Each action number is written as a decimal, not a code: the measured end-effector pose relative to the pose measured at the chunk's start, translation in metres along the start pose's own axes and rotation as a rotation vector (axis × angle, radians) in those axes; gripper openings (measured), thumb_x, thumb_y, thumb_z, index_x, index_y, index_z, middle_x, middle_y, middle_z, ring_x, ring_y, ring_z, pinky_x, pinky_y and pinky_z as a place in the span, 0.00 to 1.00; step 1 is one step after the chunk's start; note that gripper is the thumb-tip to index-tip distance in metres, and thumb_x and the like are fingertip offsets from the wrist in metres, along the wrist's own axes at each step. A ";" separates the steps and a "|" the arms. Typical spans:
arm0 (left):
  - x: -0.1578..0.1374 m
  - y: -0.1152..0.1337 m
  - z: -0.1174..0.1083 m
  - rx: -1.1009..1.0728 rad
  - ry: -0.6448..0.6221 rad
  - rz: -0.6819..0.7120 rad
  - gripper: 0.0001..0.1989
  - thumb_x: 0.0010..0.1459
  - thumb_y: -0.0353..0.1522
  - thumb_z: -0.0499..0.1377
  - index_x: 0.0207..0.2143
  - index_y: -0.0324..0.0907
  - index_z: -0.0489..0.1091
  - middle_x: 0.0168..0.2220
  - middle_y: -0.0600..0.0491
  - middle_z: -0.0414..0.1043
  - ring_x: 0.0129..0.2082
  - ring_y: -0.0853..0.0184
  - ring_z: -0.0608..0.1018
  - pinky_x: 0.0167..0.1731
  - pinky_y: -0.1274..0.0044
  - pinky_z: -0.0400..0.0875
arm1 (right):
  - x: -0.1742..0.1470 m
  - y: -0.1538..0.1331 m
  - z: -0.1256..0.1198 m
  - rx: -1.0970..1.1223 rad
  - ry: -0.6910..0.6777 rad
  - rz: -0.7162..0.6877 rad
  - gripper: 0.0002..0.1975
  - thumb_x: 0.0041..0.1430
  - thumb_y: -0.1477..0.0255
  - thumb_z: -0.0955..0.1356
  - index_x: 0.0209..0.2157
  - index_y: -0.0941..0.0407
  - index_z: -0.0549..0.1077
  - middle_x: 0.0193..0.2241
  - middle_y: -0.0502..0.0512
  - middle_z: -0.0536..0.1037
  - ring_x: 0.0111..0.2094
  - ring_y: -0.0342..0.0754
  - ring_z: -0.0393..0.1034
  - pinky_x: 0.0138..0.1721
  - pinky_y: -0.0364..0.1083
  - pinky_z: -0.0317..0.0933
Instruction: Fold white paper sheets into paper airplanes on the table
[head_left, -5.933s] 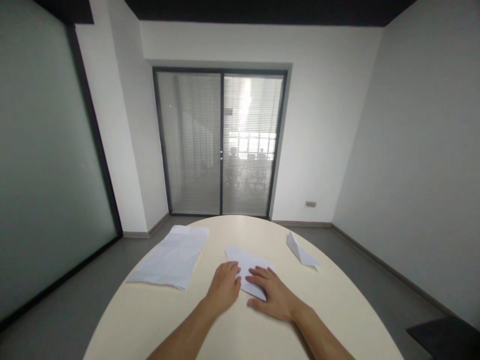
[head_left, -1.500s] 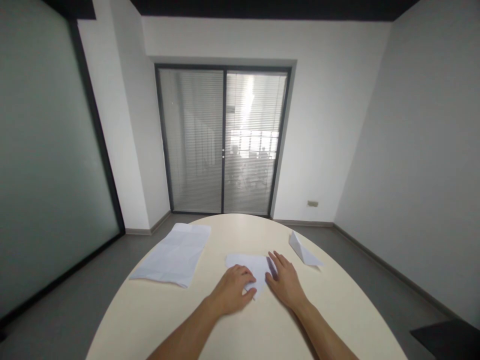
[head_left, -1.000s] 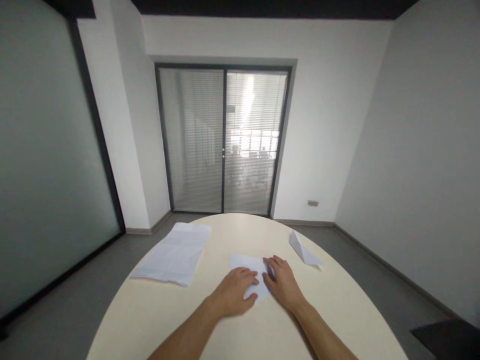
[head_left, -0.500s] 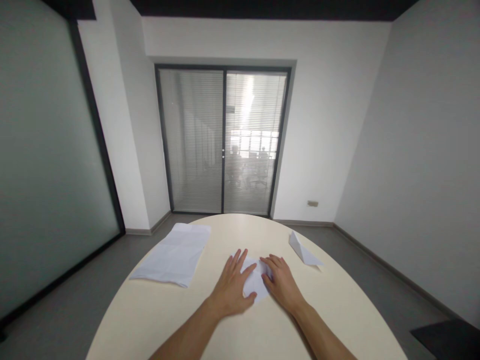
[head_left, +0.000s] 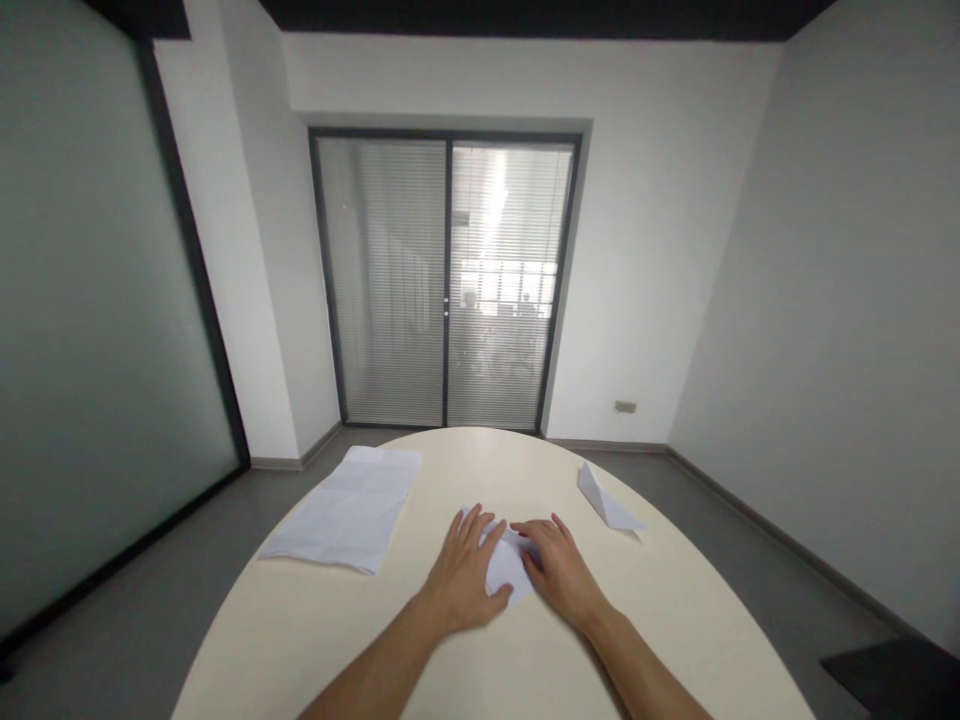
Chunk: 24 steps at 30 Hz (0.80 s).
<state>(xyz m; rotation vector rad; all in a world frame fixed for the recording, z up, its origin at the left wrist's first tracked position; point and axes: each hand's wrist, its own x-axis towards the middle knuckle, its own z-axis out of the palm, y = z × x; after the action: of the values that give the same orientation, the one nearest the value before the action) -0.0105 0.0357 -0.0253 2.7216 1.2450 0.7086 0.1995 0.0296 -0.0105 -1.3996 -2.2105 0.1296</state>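
A small sheet of white paper (head_left: 509, 572) lies on the table between my hands, with a flap at its far right side partly raised or folded over. My left hand (head_left: 460, 582) rests on the paper's left part with its fingers spread, covering that edge. On the right side, my right hand (head_left: 564, 568) has its fingers bent over the flap and its thumb tucked beneath them, in a pinch on the paper. Its fingertips reach toward the middle of the sheet, and the right edge is hidden under the hand.
A stack of white paper sheets (head_left: 349, 510) lies on the left side of the round cream table (head_left: 465, 675). Toward the right rim stands a folded paper piece (head_left: 607, 503). Beyond the table are a glass door with blinds (head_left: 495, 300) and pale walls.
My right hand's fingers have moved slightly left across the paper, carrying its flap inward. The left hand has stayed nearly in place, its fingertips a little lower.
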 end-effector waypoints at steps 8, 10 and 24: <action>0.000 0.003 -0.005 0.000 0.020 0.020 0.38 0.51 0.39 0.62 0.63 0.45 0.56 0.65 0.45 0.55 0.68 0.51 0.50 0.67 0.55 0.41 | 0.001 -0.009 -0.008 -0.051 -0.018 -0.008 0.19 0.58 0.78 0.62 0.46 0.49 0.76 0.44 0.51 0.80 0.49 0.48 0.69 0.61 0.53 0.45; 0.000 0.004 -0.006 0.000 0.014 0.027 0.36 0.52 0.40 0.62 0.62 0.45 0.57 0.66 0.45 0.54 0.68 0.52 0.51 0.67 0.56 0.41 | 0.001 -0.012 -0.009 -0.088 -0.018 0.003 0.16 0.58 0.76 0.63 0.44 0.50 0.77 0.43 0.51 0.80 0.48 0.48 0.69 0.57 0.52 0.49; 0.001 0.005 0.005 0.001 0.002 -0.006 0.22 0.58 0.40 0.59 0.53 0.45 0.67 0.56 0.48 0.68 0.56 0.57 0.68 0.59 0.65 0.59 | 0.001 -0.016 -0.005 -0.114 -0.011 0.080 0.18 0.67 0.66 0.57 0.42 0.52 0.78 0.40 0.55 0.80 0.44 0.49 0.71 0.47 0.45 0.61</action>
<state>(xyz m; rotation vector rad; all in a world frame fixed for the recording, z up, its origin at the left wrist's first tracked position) -0.0044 0.0333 -0.0280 2.7175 1.2545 0.7108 0.1889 0.0217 -0.0001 -1.5528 -2.2015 0.0400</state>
